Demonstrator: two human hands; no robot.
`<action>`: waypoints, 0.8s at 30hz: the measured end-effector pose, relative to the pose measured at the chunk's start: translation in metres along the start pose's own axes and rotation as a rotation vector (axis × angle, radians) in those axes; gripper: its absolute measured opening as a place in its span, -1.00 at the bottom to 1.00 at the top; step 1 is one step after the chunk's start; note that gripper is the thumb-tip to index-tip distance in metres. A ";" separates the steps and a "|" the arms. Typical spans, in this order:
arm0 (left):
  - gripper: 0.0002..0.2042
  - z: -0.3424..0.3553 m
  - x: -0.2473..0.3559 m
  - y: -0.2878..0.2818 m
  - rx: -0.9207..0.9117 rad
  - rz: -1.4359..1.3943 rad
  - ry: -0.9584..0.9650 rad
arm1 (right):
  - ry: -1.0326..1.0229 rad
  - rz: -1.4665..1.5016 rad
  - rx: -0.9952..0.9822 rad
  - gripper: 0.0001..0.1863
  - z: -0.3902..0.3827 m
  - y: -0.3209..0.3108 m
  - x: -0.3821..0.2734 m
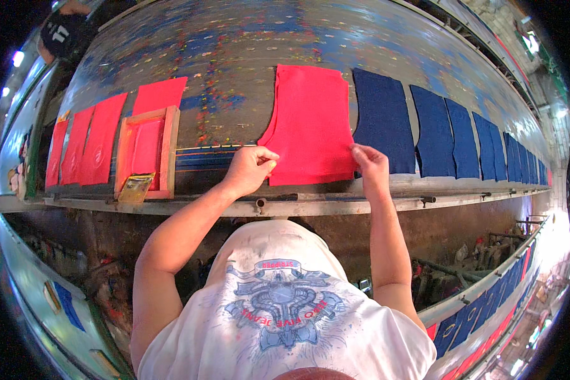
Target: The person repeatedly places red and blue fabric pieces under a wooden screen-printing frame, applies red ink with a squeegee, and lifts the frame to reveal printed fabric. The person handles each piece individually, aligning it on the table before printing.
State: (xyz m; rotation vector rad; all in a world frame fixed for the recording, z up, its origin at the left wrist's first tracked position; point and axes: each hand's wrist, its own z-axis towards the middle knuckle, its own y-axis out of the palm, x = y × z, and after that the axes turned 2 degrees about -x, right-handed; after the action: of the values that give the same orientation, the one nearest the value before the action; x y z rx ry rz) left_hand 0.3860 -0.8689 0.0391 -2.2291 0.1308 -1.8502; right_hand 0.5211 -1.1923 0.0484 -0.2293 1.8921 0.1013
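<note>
Red cloth (310,120), right of wooden frame (170,152), long axis running near to far, is being pinched at opposite edges by fingers of left hand (250,170) and right hand (372,167).

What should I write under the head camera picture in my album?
Left hand and right hand pinch red cloth by its sides, navy panels lined up to its right.

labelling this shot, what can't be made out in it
All in the head view:
Table under the red cloth: hidden by the cloth
Part of wooden frame's lower bar: behind the yellow flat piece
Farthest blue cloths: too small to count
Person in black: partly lost in the dark rim
</note>
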 end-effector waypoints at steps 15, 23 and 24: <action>-0.60 0.002 -0.004 0.000 0.095 0.353 0.112 | -0.452 -0.835 0.031 -0.44 -0.019 0.007 0.015; -0.54 0.023 0.004 0.002 0.229 0.594 0.140 | -0.278 -0.906 0.206 -0.46 -0.021 0.009 -0.004; -0.55 0.025 0.006 0.002 0.209 0.607 0.109 | -0.245 -0.953 0.211 -0.47 -0.019 0.008 -0.006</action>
State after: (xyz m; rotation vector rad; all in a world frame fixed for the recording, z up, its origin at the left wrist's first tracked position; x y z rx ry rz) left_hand 0.4116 -0.8685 0.0403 -1.6943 0.5393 -1.5580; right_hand 0.5035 -1.1871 0.0601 -0.8962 1.3745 -0.6782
